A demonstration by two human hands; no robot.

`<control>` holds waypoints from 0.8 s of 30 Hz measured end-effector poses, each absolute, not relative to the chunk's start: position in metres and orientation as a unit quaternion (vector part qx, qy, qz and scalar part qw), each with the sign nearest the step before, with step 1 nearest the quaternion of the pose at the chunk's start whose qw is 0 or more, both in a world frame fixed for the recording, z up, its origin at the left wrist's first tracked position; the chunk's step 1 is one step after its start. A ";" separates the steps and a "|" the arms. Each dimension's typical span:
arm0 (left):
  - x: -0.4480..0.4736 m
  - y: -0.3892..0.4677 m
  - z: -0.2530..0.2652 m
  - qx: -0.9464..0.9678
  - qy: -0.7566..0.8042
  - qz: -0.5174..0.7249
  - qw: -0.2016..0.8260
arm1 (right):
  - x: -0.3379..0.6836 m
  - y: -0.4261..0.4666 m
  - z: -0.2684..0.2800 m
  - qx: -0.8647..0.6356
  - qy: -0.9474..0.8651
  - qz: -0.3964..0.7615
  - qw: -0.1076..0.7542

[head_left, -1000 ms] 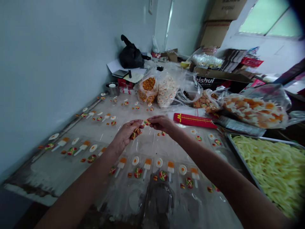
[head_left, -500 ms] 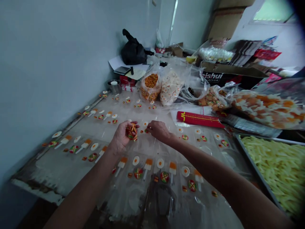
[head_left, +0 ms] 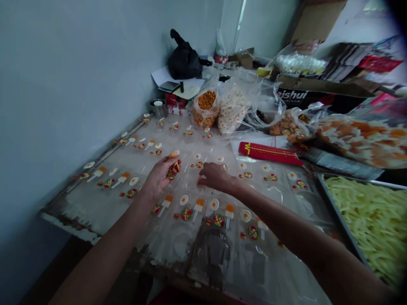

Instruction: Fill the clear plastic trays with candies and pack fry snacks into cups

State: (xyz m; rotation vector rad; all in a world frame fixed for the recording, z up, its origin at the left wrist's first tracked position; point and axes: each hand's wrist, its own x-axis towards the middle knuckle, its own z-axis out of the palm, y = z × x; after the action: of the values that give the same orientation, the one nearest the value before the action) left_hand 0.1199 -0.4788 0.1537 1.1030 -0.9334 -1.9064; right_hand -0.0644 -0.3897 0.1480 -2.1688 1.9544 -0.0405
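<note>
The left hand (head_left: 160, 176) clasps small colourful pieces (head_left: 173, 168) above the surface (head_left: 79, 207); the right hand (head_left: 216, 176), fingers bent, is near a round red-and-green piece (head_left: 199, 164) (whether it grips anything, I cannot tell).

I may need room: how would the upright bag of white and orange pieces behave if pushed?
The upright bag would probably crumple, given its thin-looking, wrinkled plastic. It may slump rather than slide, since its small pieces look loose.

Red and green discs (head_left: 218, 220) bear yellowish crosses.
</note>
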 end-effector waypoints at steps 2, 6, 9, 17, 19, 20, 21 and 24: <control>0.125 -0.473 0.152 0.440 -0.371 -0.731 0.366 | -0.052 -0.389 0.151 -0.746 0.659 0.021 0.094; 0.125 -0.471 0.148 0.460 -0.363 -0.735 0.340 | -0.044 -0.384 0.157 -0.720 0.677 -0.054 0.142; 0.119 -0.472 0.148 0.461 -0.359 -0.747 0.316 | -0.071 -0.369 0.154 -0.671 0.704 -0.169 0.158; 0.072 -0.452 0.157 0.403 -0.461 -0.761 0.212 | -0.194 -0.312 0.154 -0.541 0.792 -0.280 0.024; 0.060 -0.445 0.159 0.399 -0.477 -0.756 0.204 | -0.218 -0.298 0.166 -0.528 0.803 -0.271 -0.050; 0.055 -0.442 0.160 0.404 -0.482 -0.751 0.200 | -0.230 -0.290 0.172 -0.513 0.811 -0.271 -0.081; 0.051 -0.440 0.161 0.412 -0.484 -0.746 0.196 | -0.241 -0.282 0.179 -0.495 0.818 -0.274 -0.106; 0.050 -0.434 0.164 0.432 -0.471 -0.742 0.201 | -0.266 -0.252 0.191 -0.476 0.829 -0.259 -0.141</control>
State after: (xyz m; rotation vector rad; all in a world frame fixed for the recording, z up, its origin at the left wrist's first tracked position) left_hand 0.0497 -0.4336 0.1635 1.2060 -1.3169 -2.0737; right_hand -0.2657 -0.2525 0.1906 -1.6456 2.8672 -0.8975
